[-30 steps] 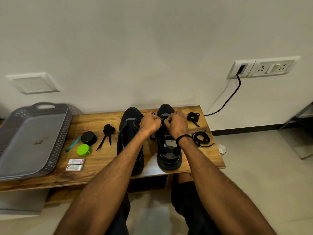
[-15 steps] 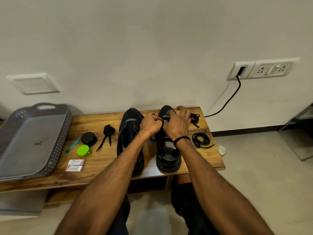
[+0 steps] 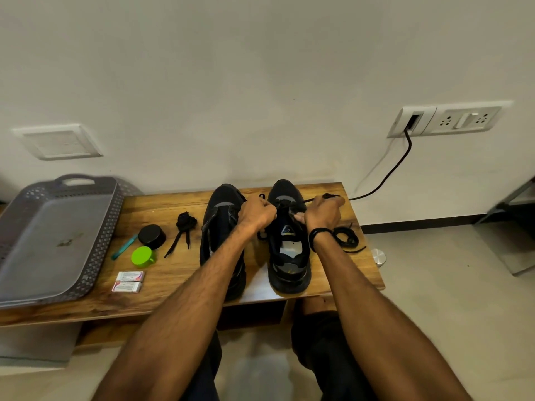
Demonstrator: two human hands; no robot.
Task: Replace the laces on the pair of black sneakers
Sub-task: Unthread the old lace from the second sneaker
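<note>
1. Both forearms reach from the bottom of the frame to centre, over the tabletop [image 3: 162, 202].
2. The left forearm covers much of the left sneaker [image 3: 220, 209]; fingertips hide behind knuckles.
3. The hands are apart. The left hand [image 3: 256, 213] is curled on the lace [image 3: 309, 200] at the right sneaker [image 3: 289, 264]'s eyelets, and the right hand [image 3: 323, 212] fists its taut end.

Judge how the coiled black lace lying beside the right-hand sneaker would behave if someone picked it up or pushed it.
The coiled lace lies in loose loops with a free end trailing on the wooden table, so it would probably flop and unwind when lifted. It looks thin, so it is likely very light. Pushed, it would probably slide and deform rather than roll.
</note>
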